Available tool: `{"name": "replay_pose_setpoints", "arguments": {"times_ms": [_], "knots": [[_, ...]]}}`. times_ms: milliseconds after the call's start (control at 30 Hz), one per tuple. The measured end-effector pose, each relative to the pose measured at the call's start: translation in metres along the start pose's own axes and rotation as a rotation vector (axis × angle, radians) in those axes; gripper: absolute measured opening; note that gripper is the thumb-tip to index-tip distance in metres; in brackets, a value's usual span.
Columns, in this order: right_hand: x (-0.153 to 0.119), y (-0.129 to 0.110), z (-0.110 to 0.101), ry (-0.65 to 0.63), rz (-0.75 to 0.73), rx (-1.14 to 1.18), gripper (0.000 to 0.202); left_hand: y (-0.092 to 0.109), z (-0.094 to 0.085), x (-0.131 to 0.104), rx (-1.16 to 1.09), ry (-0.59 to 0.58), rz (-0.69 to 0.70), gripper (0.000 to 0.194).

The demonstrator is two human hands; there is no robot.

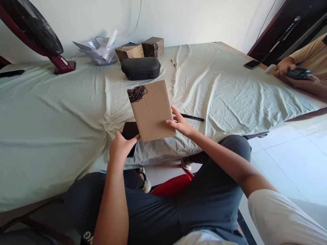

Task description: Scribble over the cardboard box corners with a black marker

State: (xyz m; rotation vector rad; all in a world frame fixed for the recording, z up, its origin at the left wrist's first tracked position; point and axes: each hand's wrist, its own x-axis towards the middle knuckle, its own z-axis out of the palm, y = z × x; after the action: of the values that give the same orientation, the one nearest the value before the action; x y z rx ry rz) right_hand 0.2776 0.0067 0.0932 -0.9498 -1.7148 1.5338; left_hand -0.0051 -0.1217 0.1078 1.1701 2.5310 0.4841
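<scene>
A tan cardboard box (153, 114) with black scribble at its upper left corner is held tilted above the cloth. My right hand (180, 123) grips its right edge, thumb on the front face and fingers around the side. My left hand (121, 146) is at the left side of a black phone (130, 131), its thumb lying across the phone. That thumb's tip reaches the box's lower left corner, and the other fingers are mostly hidden. Just right of my right hand lies a black pen (192, 117).
Behind the box sit a black zip case (140, 68), two cardboard boxes (153, 47) and a clear plastic basket (102, 56). A fan (61, 64) stands at left. Another person's hands (286, 66) hold a dark device at far right, near another phone (252, 64). Pale cloth (51, 119) covers the table.
</scene>
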Motion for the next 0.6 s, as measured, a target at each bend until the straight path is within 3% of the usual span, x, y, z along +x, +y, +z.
{"name": "replay_pose_setpoints", "arguments": {"times_ms": [100, 233, 467, 600], "knots": [[-0.001, -0.002, 0.000, -0.006, -0.005, 0.002, 0.136, 0.003, 0.007, 0.003, 0.051, -0.042, -0.073, 0.096], [-0.002, -0.004, 0.001, -0.001, -0.002, -0.008, 0.137, 0.005, 0.013, 0.005, 0.077, 0.000, -0.133, 0.092], [-0.002, -0.003, 0.000, 0.008, 0.016, 0.014, 0.134, 0.018, 0.016, 0.008, 0.085, 0.076, -0.147, 0.077], [-0.002, -0.005, -0.001, 0.018, 0.065, 0.049, 0.139, 0.030, 0.021, 0.015, 0.096, 0.101, -0.144, 0.077]]}}
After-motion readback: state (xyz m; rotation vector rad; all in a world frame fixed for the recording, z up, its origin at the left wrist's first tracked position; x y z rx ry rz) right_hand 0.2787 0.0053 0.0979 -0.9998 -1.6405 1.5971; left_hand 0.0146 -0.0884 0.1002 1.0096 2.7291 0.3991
